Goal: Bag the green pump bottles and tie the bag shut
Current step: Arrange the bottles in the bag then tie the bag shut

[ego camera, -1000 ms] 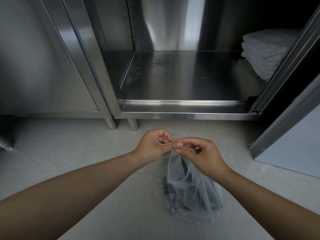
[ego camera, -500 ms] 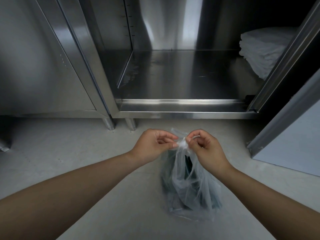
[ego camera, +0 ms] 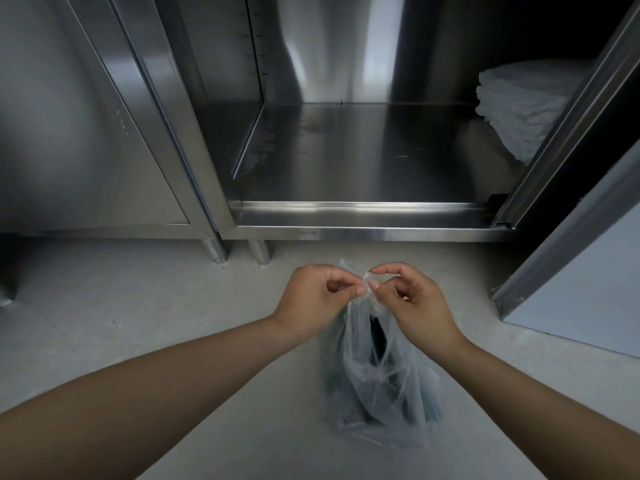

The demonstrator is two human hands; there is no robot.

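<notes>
Evidently the green pump bottles (ego camera: pixel 375 386) are bagged; left hand (ego camera: pixel 311 299) and right hand (ego camera: pixel 412 303), at six o'clock, each pinch the bag (ego camera: pixel 398 393) mouth in a closed grip, knot unfinished.

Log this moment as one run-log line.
step: tying bag | left hand: pinching bag top | right hand: pinching bag top | clear plastic bag: on floor, green bottles inside | knot: unclear

Below your fingers (ego camera: pixel 360 291) runs a pale grey floor (ego camera: pixel 138 306), and the clear plastic bag (ego camera: pixel 381 382) sits directly on it, its gathered top rising to your fingertips with dark green shapes showing through. Beyond your fingers the steel cabinet (ego camera: pixel 363 233) stands on the floor on short legs; its shelf (ego camera: pixel 363 157), up and to the right of them, carries a stack of folded white cloths (ego camera: pixel 519 105).
</notes>
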